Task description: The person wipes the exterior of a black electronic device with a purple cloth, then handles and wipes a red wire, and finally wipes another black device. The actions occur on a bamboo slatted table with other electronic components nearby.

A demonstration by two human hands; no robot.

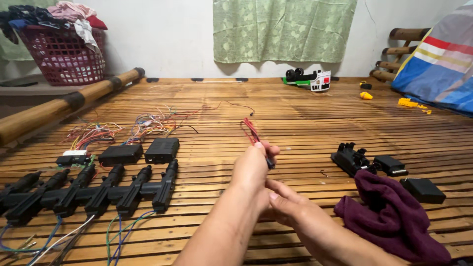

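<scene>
While my left hand (252,167) pinches a thin red-and-black wire (250,131) above the middle of the slatted bamboo floor (305,123), the wire loops upward and ends in a small black plug at my fingertips. My right hand (290,209) sits just under the left, fingers loosely curled, touching it. Black actuators (98,189) lie in a row toward the left edge; a maroon cloth (394,216) lies right.

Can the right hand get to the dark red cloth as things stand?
Probably yes. The cloth lies on the slats just right of the right hand with nothing between them, though that hand is close against the left hand, which pinches red wires.
</scene>
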